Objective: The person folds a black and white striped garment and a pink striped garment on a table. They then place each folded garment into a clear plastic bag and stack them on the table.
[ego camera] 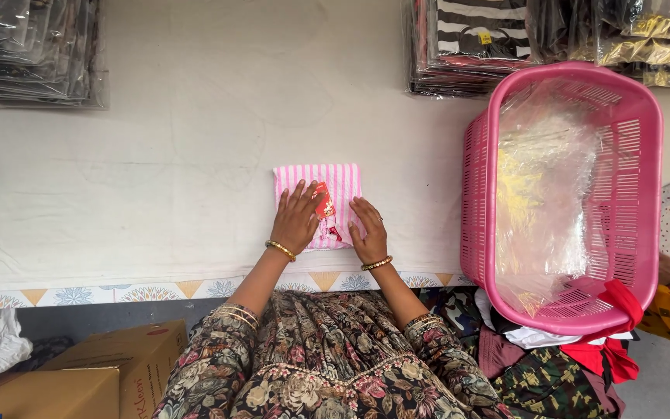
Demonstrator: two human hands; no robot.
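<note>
Both hands rest flat, fingers spread, on a folded pink-and-white striped cloth (327, 194) lying on the white-covered tabletop (157, 178). The left hand (295, 219) presses its near-left part, the right hand (368, 229) its near-right edge; neither grips anything. Between them sits a small red tag (324, 202) (card, seemingly stiff). The cloth looks soft, thin and light, likely to slump unless taken by its folded edges. Right of the right hand stands a rigid pink slotted plastic basket (633, 194) holding crinkled clear wrap.

Bright, even daylight, soft shadows, sharp focus, slight bending at the edges.
</note>
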